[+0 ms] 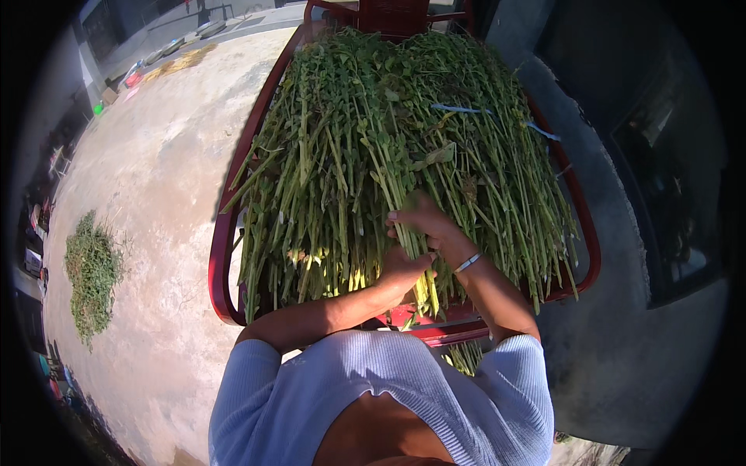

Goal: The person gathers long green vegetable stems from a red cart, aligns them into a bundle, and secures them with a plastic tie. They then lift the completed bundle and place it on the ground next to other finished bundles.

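The green stalks (373, 155) lie heaped lengthwise across a red-framed cart (220, 256), cut ends near the person. The left hand (404, 268) closes its fingers around a small bunch at the near edge; the right hand (423, 221) rests just beyond with fingers curled over the same stems. Best to grip low near the cut ends and keep the bunch aligned, so neighbouring stalks don't drag.
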Available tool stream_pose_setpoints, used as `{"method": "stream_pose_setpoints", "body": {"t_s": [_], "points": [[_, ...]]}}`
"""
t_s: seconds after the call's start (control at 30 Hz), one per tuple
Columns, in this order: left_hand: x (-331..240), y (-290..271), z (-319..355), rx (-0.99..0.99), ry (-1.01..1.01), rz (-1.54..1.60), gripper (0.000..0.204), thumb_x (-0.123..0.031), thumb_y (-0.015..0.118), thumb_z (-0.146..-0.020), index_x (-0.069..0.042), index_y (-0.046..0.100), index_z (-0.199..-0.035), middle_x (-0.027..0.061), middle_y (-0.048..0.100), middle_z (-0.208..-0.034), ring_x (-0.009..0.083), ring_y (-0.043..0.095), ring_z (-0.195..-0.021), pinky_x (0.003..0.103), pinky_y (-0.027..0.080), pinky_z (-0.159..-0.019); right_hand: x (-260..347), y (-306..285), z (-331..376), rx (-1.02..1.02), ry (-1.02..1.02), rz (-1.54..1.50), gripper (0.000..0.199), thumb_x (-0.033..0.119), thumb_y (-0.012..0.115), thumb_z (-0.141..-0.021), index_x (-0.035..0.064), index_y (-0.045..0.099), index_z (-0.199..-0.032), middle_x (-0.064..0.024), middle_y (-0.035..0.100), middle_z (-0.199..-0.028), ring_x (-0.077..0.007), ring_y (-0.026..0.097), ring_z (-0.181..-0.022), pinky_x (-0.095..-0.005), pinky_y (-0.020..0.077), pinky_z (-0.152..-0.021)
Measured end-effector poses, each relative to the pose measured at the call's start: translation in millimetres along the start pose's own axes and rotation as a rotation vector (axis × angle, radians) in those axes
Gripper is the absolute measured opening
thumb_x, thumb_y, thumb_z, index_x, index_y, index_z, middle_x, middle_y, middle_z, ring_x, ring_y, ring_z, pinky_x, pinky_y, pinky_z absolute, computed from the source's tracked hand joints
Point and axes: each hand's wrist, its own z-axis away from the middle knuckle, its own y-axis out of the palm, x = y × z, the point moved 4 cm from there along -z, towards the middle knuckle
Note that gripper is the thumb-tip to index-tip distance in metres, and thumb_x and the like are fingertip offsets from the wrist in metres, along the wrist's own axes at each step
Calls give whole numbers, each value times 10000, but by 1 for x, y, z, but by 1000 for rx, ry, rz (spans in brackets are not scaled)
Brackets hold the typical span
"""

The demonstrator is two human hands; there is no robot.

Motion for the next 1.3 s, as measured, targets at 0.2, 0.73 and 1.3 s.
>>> {"method": "stream_pose_setpoints", "body": {"t_s": [0.2,0.73,1.3], "points": [[-29,47,19,264,-173,117,377,-352,651,-843,-120,455,-618,-59,377,-530,43,336,-429,224,275,-399,56,-29,38,-161,-25,504,756,78,730,-698,-94,325,-1313,-194,558,-1108,-239,576,-968,-291,480,-779],[15,51,5,419,-71,92,357,-239,567,-905,33,430,-1092,110,590,-939,178,637,-802,300,566,-650,36,-62,85,-160,-1,634,851,112,793,-651,-84,315,-1328,-182,571,-1128,-239,568,-1005,-320,478,-840],[-15,19,8,393,-40,40,442,-258,608,-881,35,475,-1184,130,544,-1082,198,560,-1002,330,515,-846,75,-75,151,-264,-313,1361,793,81,654,-655,-91,293,-1340,-248,573,-1096,-299,613,-933,-397,492,-765]]}}
